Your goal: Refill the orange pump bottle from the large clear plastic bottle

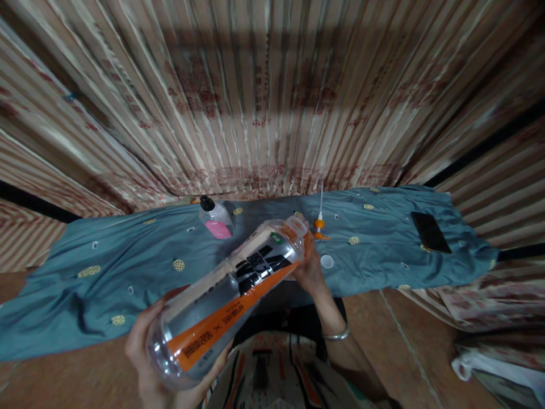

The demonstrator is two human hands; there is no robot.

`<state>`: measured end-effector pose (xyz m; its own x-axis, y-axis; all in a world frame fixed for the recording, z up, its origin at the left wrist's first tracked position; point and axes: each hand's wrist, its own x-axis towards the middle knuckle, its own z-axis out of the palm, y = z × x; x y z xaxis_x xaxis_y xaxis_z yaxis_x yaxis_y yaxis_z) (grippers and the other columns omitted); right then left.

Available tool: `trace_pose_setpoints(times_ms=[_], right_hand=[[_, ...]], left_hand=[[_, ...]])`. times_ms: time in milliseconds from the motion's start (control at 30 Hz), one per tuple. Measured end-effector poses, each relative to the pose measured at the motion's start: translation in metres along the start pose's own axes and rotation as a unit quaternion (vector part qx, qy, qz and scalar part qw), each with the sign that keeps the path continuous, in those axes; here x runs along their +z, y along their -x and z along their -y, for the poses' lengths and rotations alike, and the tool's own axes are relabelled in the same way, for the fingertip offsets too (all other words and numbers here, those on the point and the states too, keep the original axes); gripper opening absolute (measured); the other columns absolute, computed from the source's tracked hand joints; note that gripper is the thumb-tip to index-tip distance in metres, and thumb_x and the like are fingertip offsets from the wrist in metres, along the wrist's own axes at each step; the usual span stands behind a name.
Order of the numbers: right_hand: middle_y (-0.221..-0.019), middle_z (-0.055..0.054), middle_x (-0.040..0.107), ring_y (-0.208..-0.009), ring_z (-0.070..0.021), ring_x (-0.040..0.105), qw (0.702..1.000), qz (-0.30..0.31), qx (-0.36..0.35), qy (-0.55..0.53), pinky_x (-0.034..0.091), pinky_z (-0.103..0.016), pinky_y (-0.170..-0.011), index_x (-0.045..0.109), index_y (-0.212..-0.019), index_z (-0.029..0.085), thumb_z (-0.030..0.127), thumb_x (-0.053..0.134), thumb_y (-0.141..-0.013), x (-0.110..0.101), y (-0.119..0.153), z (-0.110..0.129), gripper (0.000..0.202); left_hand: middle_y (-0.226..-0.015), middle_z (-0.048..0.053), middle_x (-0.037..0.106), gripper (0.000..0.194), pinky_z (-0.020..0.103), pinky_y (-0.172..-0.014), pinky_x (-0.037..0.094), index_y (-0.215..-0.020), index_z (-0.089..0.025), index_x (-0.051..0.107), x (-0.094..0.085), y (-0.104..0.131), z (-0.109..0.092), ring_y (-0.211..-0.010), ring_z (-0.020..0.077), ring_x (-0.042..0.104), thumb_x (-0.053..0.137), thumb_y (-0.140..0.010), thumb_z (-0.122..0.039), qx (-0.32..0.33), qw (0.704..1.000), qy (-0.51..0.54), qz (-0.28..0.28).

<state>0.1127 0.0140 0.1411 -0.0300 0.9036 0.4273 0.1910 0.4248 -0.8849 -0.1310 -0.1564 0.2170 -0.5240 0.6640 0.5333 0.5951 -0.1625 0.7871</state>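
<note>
A large clear plastic bottle (238,289) with an orange, black and silver label lies tilted between my hands, its uncapped neck pointing up and to the right. My left hand (149,346) is wrapped round its base. My right hand (310,264) grips it just below the neck, with some fingers hidden behind it. Beyond the neck, an orange pump head (319,224) with a long pale tube lies on the cloth. A small white round cap (327,261) sits close to my right hand. Further back stands a small bottle (216,220) with a black top and pink label.
A teal cloth with pineapple prints (366,261) covers the narrow table. Toward its right end lies a black phone (430,232). Striped patterned curtains (264,113) hang behind and at both sides. A white plastic bag (489,363) is at the lower right.
</note>
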Motion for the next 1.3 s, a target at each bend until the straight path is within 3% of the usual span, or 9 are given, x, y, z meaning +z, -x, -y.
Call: trace_pose_setpoints(times_ms=[133, 233, 367, 500, 667, 867, 1033, 1133, 1300], right_hand=[[-0.159, -0.017, 0.07, -0.15, -0.0342, 0.068, 0.999, 0.005, 0.032, -0.001, 0.052, -0.055, -0.132, 0.055, -0.158, 0.024, 0.05, 0.089, -0.086, -0.003, 0.001, -0.001, 0.084], [-0.159, -0.017, 0.07, -0.15, -0.0337, 0.068, 0.999, 0.002, 0.046, -0.008, 0.052, -0.055, -0.131, 0.051, -0.162, 0.025, 0.049, 0.094, -0.081, -0.004, 0.004, -0.004, 0.094], [-0.16, -0.019, 0.069, -0.15, -0.0343, 0.068, 0.997, 0.005, 0.057, -0.044, 0.052, -0.059, -0.13, 0.038, -0.171, 0.026, 0.056, 0.095, -0.08, -0.003, 0.008, -0.01, 0.112], [-0.169, -0.018, 0.062, -0.157, -0.0338, 0.062, 0.996, 0.022, 0.059, -0.064, 0.047, -0.061, -0.133, 0.029, -0.176, 0.029, 0.06, 0.094, -0.082, -0.003, 0.014, -0.013, 0.119], [-0.176, -0.023, 0.051, -0.162, -0.0392, 0.054, 0.993, -0.02, 0.111, -0.022, 0.043, -0.063, -0.135, 0.036, -0.174, 0.023, 0.061, 0.103, -0.068, -0.013, 0.027, -0.027, 0.131], [-0.174, -0.021, 0.054, -0.163, -0.0402, 0.052, 0.994, -0.059, 0.095, 0.022, 0.044, -0.069, -0.132, 0.051, -0.166, 0.023, 0.062, 0.094, -0.081, -0.029, 0.042, -0.027, 0.103], [-0.153, -0.013, 0.074, -0.137, -0.0325, 0.073, 0.986, -0.148, 0.057, 0.059, 0.064, -0.053, -0.112, 0.069, -0.148, 0.029, 0.046, 0.083, -0.096, -0.036, 0.066, 0.01, 0.057], [-0.126, -0.008, 0.085, -0.1, -0.0237, 0.082, 0.995, -0.052, 0.08, -0.022, 0.069, -0.04, -0.091, 0.078, -0.133, 0.031, 0.04, 0.082, -0.099, -0.029, 0.078, 0.03, 0.036], [-0.14, -0.006, 0.082, -0.128, -0.0251, 0.079, 0.916, 0.12, 0.167, -0.344, 0.066, -0.037, -0.102, 0.07, -0.144, 0.037, 0.044, 0.094, -0.09, 0.001, 0.07, 0.042, 0.06]], left_hand=[[-0.13, 0.001, 0.073, 0.124, 0.035, -0.07, 0.07, -0.156, -0.048, 0.061, 0.01, -0.003, -0.009, -0.099, 0.0263, 0.076, 0.103, -0.04, -0.034, 0.091, 0.996, -0.011, 0.008], [-0.13, 0.001, 0.073, 0.128, 0.035, -0.069, 0.07, -0.16, -0.054, 0.056, 0.013, -0.002, -0.012, -0.101, 0.0265, 0.076, 0.103, -0.043, -0.029, 0.095, 0.994, -0.021, 0.042], [-0.128, 0.001, 0.073, 0.113, 0.036, -0.072, 0.072, -0.158, -0.057, 0.058, 0.016, 0.002, -0.013, -0.1, 0.026, 0.076, 0.099, -0.055, -0.037, 0.063, 0.998, -0.019, -0.006], [-0.13, -0.003, 0.071, 0.13, 0.036, -0.072, 0.073, -0.163, -0.061, 0.047, 0.013, 0.0, -0.005, -0.1, 0.0256, 0.077, 0.1, -0.049, -0.029, 0.097, 0.993, -0.054, 0.048], [-0.13, 0.002, 0.071, 0.124, 0.039, -0.077, 0.073, -0.166, -0.048, 0.049, 0.009, -0.001, 0.006, -0.103, 0.027, 0.077, 0.102, -0.055, -0.037, 0.133, 0.988, -0.062, 0.037], [-0.132, 0.006, 0.069, 0.115, 0.043, -0.09, 0.071, -0.157, -0.033, 0.057, 0.01, 0.005, 0.019, -0.106, 0.0293, 0.075, 0.103, -0.053, -0.05, 0.143, 0.986, -0.086, -0.012], [-0.138, 0.005, 0.066, 0.12, 0.042, -0.082, 0.071, -0.166, -0.043, 0.045, 0.006, 0.003, 0.023, -0.11, 0.0302, 0.075, 0.1, -0.061, -0.046, 0.156, 0.98, -0.123, 0.03], [-0.135, 0.003, 0.066, 0.125, 0.041, -0.08, 0.069, -0.169, -0.044, 0.044, 0.009, 0.0, 0.021, -0.106, 0.0288, 0.073, 0.1, -0.058, -0.05, 0.184, 0.974, -0.133, 0.013], [-0.134, 0.004, 0.066, 0.117, 0.043, -0.088, 0.065, -0.171, -0.042, 0.044, 0.016, -0.001, 0.014, -0.109, 0.0282, 0.069, 0.095, -0.066, -0.055, 0.183, 0.976, -0.118, -0.004]])
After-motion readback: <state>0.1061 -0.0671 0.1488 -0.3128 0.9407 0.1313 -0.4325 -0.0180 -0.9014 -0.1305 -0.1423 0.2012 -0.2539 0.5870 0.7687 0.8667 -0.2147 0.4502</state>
